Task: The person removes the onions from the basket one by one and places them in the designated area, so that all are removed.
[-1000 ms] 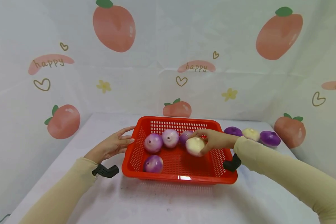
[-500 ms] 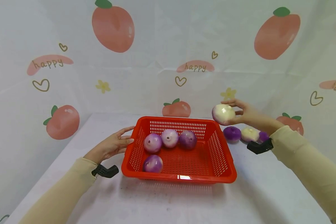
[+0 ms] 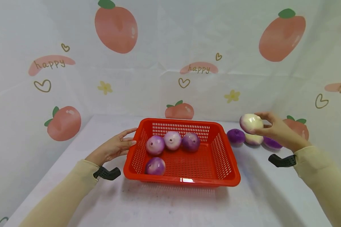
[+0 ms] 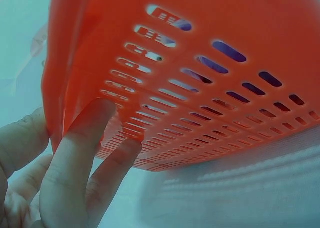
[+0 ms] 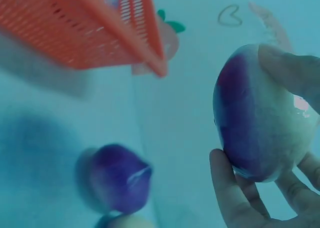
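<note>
My right hand (image 3: 281,130) holds a white-and-purple onion (image 3: 251,123) in the air, right of the red basket (image 3: 184,180). In the right wrist view, thumb and fingers curl round this onion (image 5: 265,113). Below it, a purple onion (image 3: 236,136), a pale onion (image 3: 254,139) and another purple onion (image 3: 272,143) stand in a row on the table. My left hand (image 3: 113,146) touches the basket's left side with fairly straight fingers. The left wrist view has its fingertips against the slotted outer wall (image 4: 210,93), under the rim.
Several purple-and-white onions lie in the basket: three along the back, among them a dark purple one (image 3: 191,142), and one at the front left (image 3: 155,166). A white cloth with printed fruit (image 3: 147,69) hangs behind the white table (image 3: 170,208).
My right hand has lifted the white-and-purple onion out of the basket and carried it right, then lowered it slightly above the row. The left hand and basket have stayed put.
</note>
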`<state>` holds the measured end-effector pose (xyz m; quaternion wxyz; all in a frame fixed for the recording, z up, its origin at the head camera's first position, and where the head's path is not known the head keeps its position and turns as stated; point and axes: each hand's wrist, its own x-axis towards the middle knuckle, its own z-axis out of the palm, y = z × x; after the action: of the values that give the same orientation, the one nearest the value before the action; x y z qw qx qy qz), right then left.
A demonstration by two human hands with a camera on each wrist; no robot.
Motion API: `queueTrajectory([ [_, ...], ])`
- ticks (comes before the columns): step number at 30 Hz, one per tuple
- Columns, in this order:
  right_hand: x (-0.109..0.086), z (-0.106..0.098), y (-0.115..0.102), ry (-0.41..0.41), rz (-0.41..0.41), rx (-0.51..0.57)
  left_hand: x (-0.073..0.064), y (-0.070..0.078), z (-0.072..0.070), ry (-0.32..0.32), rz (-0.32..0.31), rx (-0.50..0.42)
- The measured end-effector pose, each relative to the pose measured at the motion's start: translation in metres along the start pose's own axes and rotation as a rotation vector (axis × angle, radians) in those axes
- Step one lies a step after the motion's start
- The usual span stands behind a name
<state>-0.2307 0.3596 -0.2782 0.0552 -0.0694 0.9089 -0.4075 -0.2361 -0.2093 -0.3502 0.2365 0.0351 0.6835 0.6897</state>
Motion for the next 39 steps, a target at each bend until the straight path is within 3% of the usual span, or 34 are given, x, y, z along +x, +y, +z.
queueTrajectory([
  [9,-0.011,0.022,0.043,0.025,0.011,-0.01,0.0,0.0,0.0,-0.004,-0.001,-0.006],
  [17,-0.008,0.046,0.069,-0.045,-0.008,0.074,0.001,-0.001,-0.001,-0.014,0.007,-0.017],
  [27,-0.005,0.066,0.087,-0.074,-0.02,0.045,0.001,0.0,0.0,-0.004,0.0,-0.021],
  [39,-0.004,0.074,0.09,-0.093,-0.005,0.066,0.0,0.0,0.0,0.006,-0.001,-0.011],
])
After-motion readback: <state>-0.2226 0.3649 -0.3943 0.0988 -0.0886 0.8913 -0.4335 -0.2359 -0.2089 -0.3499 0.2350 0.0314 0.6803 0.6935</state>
